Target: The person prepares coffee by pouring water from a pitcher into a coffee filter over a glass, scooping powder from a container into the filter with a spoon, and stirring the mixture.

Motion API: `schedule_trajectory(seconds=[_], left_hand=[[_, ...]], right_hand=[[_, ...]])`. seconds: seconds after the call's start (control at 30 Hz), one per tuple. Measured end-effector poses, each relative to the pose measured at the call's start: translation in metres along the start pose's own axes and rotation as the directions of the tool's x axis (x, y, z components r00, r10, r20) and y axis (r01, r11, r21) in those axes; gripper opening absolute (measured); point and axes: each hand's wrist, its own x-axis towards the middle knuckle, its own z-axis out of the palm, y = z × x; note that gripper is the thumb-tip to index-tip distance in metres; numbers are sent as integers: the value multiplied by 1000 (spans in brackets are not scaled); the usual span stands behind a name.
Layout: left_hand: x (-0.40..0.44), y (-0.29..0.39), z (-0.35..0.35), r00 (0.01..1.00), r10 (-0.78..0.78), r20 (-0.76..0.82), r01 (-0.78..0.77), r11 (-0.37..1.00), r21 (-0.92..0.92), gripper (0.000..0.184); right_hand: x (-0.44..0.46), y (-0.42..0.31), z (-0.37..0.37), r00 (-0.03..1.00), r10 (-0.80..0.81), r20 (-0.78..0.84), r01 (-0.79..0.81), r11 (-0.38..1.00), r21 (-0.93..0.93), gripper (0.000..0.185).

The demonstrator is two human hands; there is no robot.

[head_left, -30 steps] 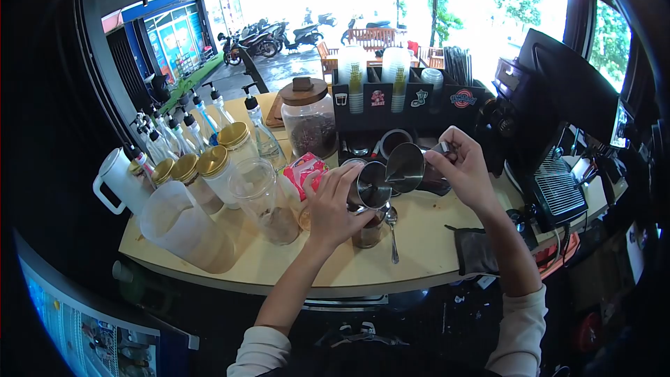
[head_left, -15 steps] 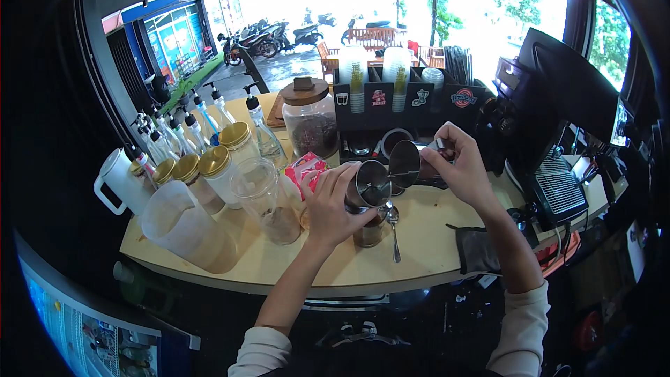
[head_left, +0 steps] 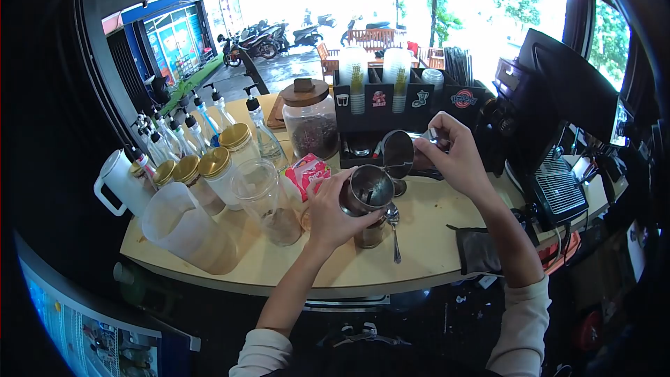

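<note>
The left hand (head_left: pixel 328 211) grasps a metal cup (head_left: pixel 370 188) above the counter (head_left: pixel 433 244). The right hand (head_left: pixel 453 157) grasps a metal pitcher (head_left: pixel 398 150) by its handle, tilted close to the cup's rim. A spoon (head_left: pixel 396 239) lies on the counter.

— Any words we can read out there?
— Not one! The round sticker (head_left: pixel 464 99) on the black rack (head_left: pixel 436 108) carries lettering, too small to make out.
— And the pink packet (head_left: pixel 307 173)?
— White marks across it, blurred!
— The stacked cups (head_left: pixel 354 77)?
— Yellow print on them, and that's illegible too!
</note>
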Motion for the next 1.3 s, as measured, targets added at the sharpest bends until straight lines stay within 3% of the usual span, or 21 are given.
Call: schedule_trajectory(seconds=[0.43, 0.63, 0.73, 0.8, 0.9, 1.13, 1.23, 1.3], left_hand=[[-3, -6, 4, 997, -70, 37, 73, 994, -87, 75], [-2, -5, 0, 996, -87, 30, 90, 992, -90, 74], [-2, -5, -1, 995, -96, 35, 99, 989, -112, 73], [-2, -4, -2, 995, -98, 18, 100, 988, -114, 72], [-3, -7, -1, 995, -93, 20, 94, 991, -100, 72], [-3, -11, 2, 997, -78, 13, 79, 981, -175, 73], [-5, -14, 2, 991, -111, 80, 128, 963, -239, 75], [-6, -14, 2, 986, -116, 118, 146, 945, -292, 75]], right_hand=[[9, -9, 12, 999, -35, 38, 36, 999, -31, 20], [6, -2, 12, 999, -29, 13, 28, 995, 100, 20], [5, 14, 5, 996, -93, -16, 92, 995, -23, 20], [1, 23, 2, 998, 45, -53, -32, 973, 231, 19], [-5, 45, -5, 991, 96, -89, -55, 923, 380, 18], [-44, 82, -5, 948, 242, -208, -100, 845, 526, 18], [-67, 118, -3, 924, 294, -244, -95, 795, 599, 18], [-82, 142, 1, 869, 416, -267, -137, 721, 679, 20]])
